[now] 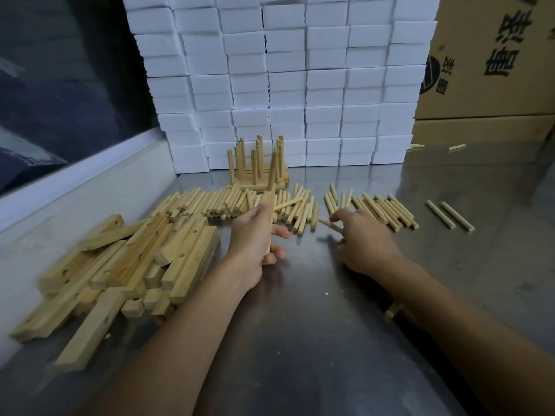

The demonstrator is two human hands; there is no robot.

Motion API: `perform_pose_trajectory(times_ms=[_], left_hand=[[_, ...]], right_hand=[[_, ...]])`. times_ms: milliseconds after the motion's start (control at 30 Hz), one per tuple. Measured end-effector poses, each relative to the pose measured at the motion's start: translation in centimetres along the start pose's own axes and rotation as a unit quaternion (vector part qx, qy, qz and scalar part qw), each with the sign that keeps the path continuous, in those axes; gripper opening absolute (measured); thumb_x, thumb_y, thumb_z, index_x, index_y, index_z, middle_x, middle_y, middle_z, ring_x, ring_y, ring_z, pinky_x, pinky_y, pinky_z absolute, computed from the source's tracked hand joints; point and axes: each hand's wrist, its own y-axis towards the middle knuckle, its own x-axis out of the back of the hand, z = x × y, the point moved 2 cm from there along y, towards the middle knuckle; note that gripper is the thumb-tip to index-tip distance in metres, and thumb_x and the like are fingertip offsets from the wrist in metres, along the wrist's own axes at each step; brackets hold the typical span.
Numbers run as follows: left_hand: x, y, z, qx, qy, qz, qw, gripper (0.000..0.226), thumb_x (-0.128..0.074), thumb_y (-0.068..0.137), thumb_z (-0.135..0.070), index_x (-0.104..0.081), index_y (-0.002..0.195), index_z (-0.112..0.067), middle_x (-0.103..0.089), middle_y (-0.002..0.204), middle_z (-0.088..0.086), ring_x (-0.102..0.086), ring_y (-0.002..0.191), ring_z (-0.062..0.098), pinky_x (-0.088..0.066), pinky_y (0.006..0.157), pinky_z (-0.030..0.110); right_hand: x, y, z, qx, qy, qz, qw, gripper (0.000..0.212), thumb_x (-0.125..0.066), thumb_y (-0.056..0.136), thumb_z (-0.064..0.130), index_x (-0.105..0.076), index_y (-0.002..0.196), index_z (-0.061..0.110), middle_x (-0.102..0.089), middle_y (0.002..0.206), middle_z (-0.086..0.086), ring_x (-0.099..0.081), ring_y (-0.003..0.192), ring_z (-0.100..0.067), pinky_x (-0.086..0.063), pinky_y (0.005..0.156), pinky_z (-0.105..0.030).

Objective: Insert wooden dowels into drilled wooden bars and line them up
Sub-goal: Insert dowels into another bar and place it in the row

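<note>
Left hand (255, 235) grips one bar (271, 219) upright, a dowel (288, 203) jutting from it. Right hand (363, 238) pinches one dowel (329, 225) off the steel table (300, 325). Two loose dowels (449, 215) lie well right (heaped dowels and bars uncountable).

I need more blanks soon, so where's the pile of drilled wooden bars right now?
In the head view, the pile of drilled wooden bars lies on the steel table at the left, just left of the left hand and in front of the loose dowels.
</note>
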Motion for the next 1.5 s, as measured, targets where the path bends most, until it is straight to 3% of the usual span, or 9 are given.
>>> perform_pose_trajectory(times_ms=[167,333,500,667,767,900,1100,1333,1500], left_hand=[[0.0,0.1,0.1,0.012,-0.029,0.007,0.999,0.02,-0.046,0.101,-0.023,-0.058,0.112,-0.011,-0.065,0.072,0.012,-0.044,0.035,0.017,-0.025,0.032,0.018],[-0.3,0.0,0.2,0.012,-0.018,-0.001,1.0,0.012,-0.044,0.096,-0.01,-0.056,0.099,-0.011,-0.063,0.078,0.015,-0.045,0.034,0.017,-0.028,0.032,0.02],[-0.6,0.2,0.6,-0.003,0.004,-0.011,1.0,0.015,-0.042,0.097,-0.009,-0.054,0.094,-0.017,-0.06,0.081,0.016,-0.045,0.035,0.017,-0.029,0.033,0.02],[-0.5,0.5,0.7,-0.006,-0.008,-0.023,1.0,0.015,-0.044,0.096,-0.009,-0.055,0.106,-0.01,-0.058,0.081,0.016,-0.045,0.033,0.017,-0.029,0.032,0.022],[-0.4,0.6,0.7,-0.006,-0.013,-0.024,1.0,0.018,-0.044,0.096,-0.009,-0.055,0.111,-0.008,-0.057,0.081,0.015,-0.045,0.033,0.016,-0.028,0.032,0.022],[-0.4,0.5,0.6,-0.008,-0.017,-0.022,1.0,0.017,-0.044,0.097,-0.01,-0.055,0.109,-0.01,-0.057,0.082,0.014,-0.045,0.034,0.016,-0.028,0.033,0.02],[-0.5,0.1,0.4,-0.024,-0.009,-0.01,1.0,0.012,-0.046,0.1,-0.017,-0.058,0.102,-0.017,-0.06,0.083,0.01,-0.046,0.035,0.014,-0.029,0.032,0.021],[-0.4,-0.1,0.3,-0.05,0.005,-0.011,0.999,0.022,-0.05,0.101,-0.032,-0.058,0.113,-0.016,-0.065,0.069,0.002,-0.039,0.031,0.012,-0.025,0.032,0.016],[-0.6,-0.5,0.0,-0.036,-0.029,0.013,0.999,0.022,-0.052,0.1,-0.03,-0.06,0.107,-0.01,-0.053,0.056,0.0,-0.033,0.033,0.011,-0.021,0.032,0.017]], right_hand=[[0.3,-0.2,0.1,0.018,0.083,-0.046,0.995,0.047,-0.065,0.083,-0.001,-0.053,0.122,0.022,-0.049,0.116,-0.004,-0.053,0.099,-0.022,-0.043,0.073,-0.03],[-0.9,-0.7,1.1,0.081,-0.024,0.0,0.996,0.023,-0.053,0.099,0.027,-0.056,0.122,0.024,-0.053,0.126,-0.004,-0.048,0.116,-0.024,-0.045,0.095,-0.039],[-0.6,-0.7,1.0,0.072,0.071,-0.026,0.995,0.016,-0.051,0.097,0.02,-0.064,0.108,0.02,-0.062,0.112,-0.002,-0.055,0.101,-0.018,-0.05,0.086,-0.037],[0.1,-1.5,2.4,0.12,0.113,0.084,0.983,0.047,-0.056,0.076,0.074,-0.06,0.085,0.028,-0.062,0.08,0.008,-0.058,0.073,-0.01,-0.05,0.066,-0.033],[-0.1,-1.6,3.2,0.135,0.062,0.115,0.982,0.027,-0.067,0.082,0.053,-0.061,0.085,0.027,-0.062,0.085,0.008,-0.059,0.079,-0.011,-0.056,0.075,-0.037],[0.1,-1.4,3.1,0.14,0.073,0.083,0.984,0.02,-0.057,0.096,0.035,-0.063,0.098,0.016,-0.064,0.093,0.0,-0.059,0.086,-0.016,-0.055,0.082,-0.04],[0.2,-0.9,1.6,0.105,0.178,-0.006,0.978,0.022,-0.046,0.104,0.025,-0.059,0.121,0.019,-0.06,0.079,0.008,-0.058,0.071,-0.007,-0.044,0.065,-0.025],[0.6,-0.6,0.7,0.072,0.227,-0.127,0.963,0.026,-0.063,0.093,0.043,-0.071,0.085,0.02,-0.064,0.067,0.006,-0.058,0.06,-0.008,-0.048,0.057,-0.022],[0.8,-0.3,0.3,0.017,0.332,-0.119,0.936,0.014,-0.061,0.097,0.022,-0.067,0.087,0.029,-0.068,0.074,0.004,-0.062,0.065,-0.007,-0.048,0.058,-0.016]])
